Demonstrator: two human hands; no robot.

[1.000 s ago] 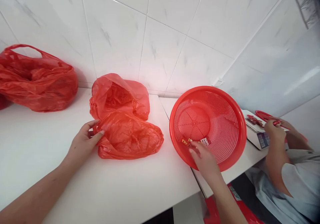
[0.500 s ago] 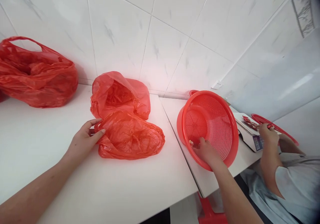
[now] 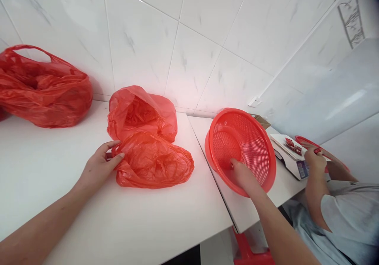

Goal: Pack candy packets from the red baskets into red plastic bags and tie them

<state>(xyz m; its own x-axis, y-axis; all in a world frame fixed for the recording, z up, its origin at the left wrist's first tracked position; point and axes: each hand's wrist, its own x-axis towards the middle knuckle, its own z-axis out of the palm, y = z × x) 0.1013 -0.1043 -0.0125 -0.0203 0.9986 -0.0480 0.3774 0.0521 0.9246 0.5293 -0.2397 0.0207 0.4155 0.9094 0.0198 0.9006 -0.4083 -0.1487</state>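
The left hand [image 3: 97, 164] pinches a red plastic bag [image 3: 156, 164]; the right hand [image 3: 243, 176], grip unclear, is inside a red colander [image 3: 257, 150].

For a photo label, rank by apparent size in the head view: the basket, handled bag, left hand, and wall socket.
1. Basket and handled bag: too close to rank; bag cut off
2. Left hand
3. Wall socket
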